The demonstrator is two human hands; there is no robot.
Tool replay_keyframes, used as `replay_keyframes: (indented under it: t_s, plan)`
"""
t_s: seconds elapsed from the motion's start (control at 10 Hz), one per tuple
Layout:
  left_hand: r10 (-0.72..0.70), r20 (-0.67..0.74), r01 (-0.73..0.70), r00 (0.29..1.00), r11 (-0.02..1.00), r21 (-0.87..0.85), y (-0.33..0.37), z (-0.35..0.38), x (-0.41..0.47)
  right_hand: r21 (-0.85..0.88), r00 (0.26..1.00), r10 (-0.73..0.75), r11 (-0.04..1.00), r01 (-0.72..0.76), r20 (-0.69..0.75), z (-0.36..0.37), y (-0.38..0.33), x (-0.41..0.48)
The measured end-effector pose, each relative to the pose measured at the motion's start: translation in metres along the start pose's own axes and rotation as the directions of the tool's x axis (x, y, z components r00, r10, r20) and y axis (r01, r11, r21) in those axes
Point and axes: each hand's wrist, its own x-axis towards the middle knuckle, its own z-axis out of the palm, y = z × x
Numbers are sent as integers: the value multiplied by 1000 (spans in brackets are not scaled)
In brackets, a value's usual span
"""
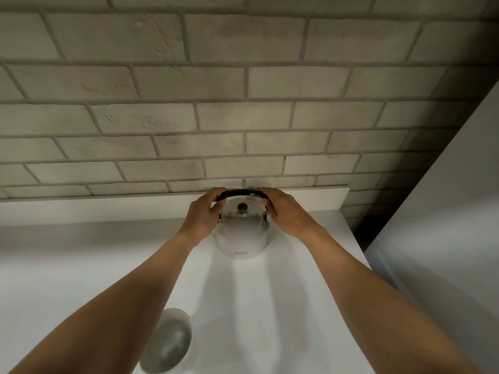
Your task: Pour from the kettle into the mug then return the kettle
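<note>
Both my hands, left [203, 215] and right [284, 211], grip the kettle [242, 233] handle [241, 193]; mug [168, 342] sits near me on the counter [297, 306]

We stretched both bare forearms forward, left hand [203, 215] and right hand [286, 211] curled closed, thumbs facing inward.

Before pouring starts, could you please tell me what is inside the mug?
The mug looks empty: only its pale inner wall and bottom show. The left forearm covers part of its rim.
</note>
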Motion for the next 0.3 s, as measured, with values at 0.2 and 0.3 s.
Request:
replay_keyframes:
  t_s: [0.2, 0.3]
  plan:
    - [-11, 33, 10, 999, 999, 37, 2, 2, -6, 32, 999, 51, 998, -52, 5, -2, -2, -2]
    - [18, 44, -25, 999, 986, 164, 7, -1, -12, 43, 993, 116, 992, -115, -26, -5, -8, -12]
